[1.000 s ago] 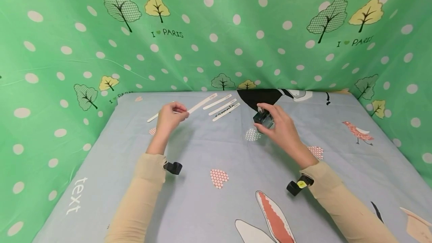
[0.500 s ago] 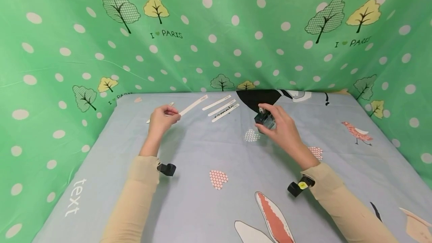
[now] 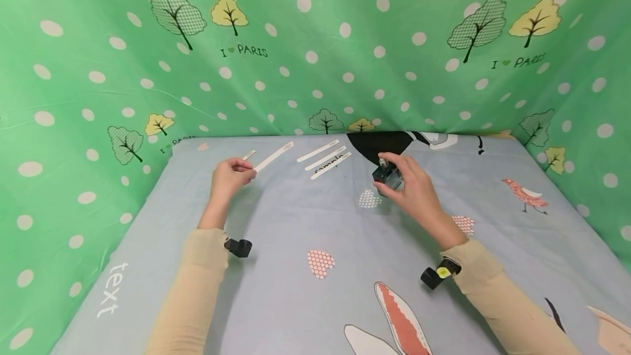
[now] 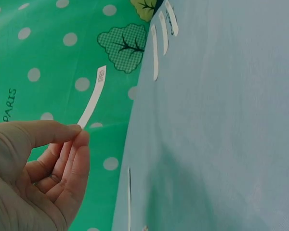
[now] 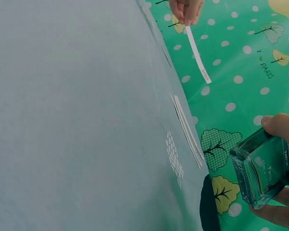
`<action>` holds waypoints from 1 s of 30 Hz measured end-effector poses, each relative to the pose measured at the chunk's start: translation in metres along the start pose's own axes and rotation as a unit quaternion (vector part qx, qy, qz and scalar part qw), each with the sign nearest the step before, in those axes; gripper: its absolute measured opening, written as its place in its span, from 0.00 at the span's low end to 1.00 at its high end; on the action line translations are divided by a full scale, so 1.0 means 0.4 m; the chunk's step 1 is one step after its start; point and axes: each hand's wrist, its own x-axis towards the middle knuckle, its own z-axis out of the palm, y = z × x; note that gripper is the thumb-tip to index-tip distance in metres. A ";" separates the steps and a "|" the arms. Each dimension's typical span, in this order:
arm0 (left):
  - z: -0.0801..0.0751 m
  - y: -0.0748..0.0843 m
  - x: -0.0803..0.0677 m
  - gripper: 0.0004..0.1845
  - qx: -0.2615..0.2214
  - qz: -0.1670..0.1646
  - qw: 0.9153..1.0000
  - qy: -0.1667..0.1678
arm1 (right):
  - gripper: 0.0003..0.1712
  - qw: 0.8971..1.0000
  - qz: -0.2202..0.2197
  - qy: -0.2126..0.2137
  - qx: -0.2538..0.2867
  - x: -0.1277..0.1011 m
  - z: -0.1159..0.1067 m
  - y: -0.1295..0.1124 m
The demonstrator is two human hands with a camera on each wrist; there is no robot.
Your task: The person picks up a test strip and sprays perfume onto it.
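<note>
A narrow white paper strip (image 3: 274,156) with small print at its far end is pinched at its near end between thumb and fingers (image 4: 72,144) of the left hand (image 3: 228,177), raised above the surface and slanting up and away to the right. A small square bottle (image 3: 387,177) of clear, dark-tinted glass with pale lettering sits gripped in the right hand (image 3: 413,188), held off the surface, well apart from the strip.

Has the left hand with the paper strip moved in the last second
Yes. The left hand, pinching the paper strip, has drifted left, farther from the three strips lying on the cloth.
</note>
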 end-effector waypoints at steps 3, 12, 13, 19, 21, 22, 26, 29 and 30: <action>-0.008 -0.009 0.006 0.13 0.000 -0.015 1.000 0.002 | 0.38 1.000 -0.001 0.002 0.003 -0.001 0.002 0.002; -0.031 -0.047 0.023 0.14 -0.004 -0.044 0.999 0.018 | 0.38 1.000 -0.007 0.005 0.004 -0.002 0.004 0.005; -0.033 -0.051 0.024 0.14 -0.002 -0.047 0.999 0.019 | 0.38 1.000 -0.009 0.006 0.003 -0.002 0.004 0.005; -0.048 -0.078 0.036 0.14 -0.008 -0.066 0.998 0.017 | 0.38 1.000 -0.015 0.007 0.004 -0.005 0.003 0.006; -0.052 -0.085 0.038 0.14 -0.016 -0.073 0.997 0.013 | 0.38 1.000 -0.015 0.007 0.004 -0.006 0.002 0.006; -0.054 -0.088 0.039 0.14 -0.018 -0.078 0.997 0.011 | 0.38 1.000 -0.015 0.006 0.004 -0.006 0.002 0.006; -0.062 -0.102 0.039 0.15 -0.026 -0.089 0.996 0.010 | 0.38 1.000 -0.014 0.003 0.003 -0.006 0.000 0.005; -0.065 -0.112 0.039 0.15 -0.023 -0.089 0.996 0.012 | 0.38 1.000 -0.014 0.000 0.002 -0.007 -0.001 0.005; -0.066 -0.116 0.038 0.15 -0.020 -0.090 0.996 0.012 | 0.38 1.000 -0.014 0.000 0.001 -0.007 -0.001 0.005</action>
